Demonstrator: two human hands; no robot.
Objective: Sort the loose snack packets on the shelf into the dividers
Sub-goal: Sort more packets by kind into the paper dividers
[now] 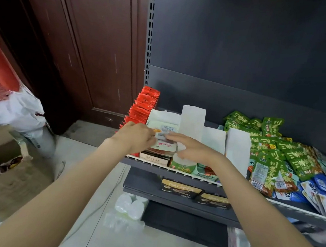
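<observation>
A row of red foil packets (142,109) was seen already stood on edge in the leftmost slot of the grey metal shelf (202,184), so that part of the sorting was judged done. Just to its right, a stack of pale cream packets with red lettering and a barcode (163,141) was lying in the next slot, bounded by tall white card dividers (192,120). The left hand (135,137) was held with its fingers curled at the stack's left edge, apparently pinching the top packet, though the exact grip was partly hidden. The right hand (188,148) was laid with straight, relaxed fingers across the top packet, pressing it flat and not gripping it. Further right, green-and-white packets (182,166) were seen filed low at the front of two more slots, with one divider (237,150) marking the last of them. Beyond it, a large loose heap of green printed packets (273,152) and blue-and-white packets (319,190) was left unsorted on the open shelf, so most of the task was judged still to be done. On the lower shelf, dark boxes with gold labels (181,188) were standing.
</observation>
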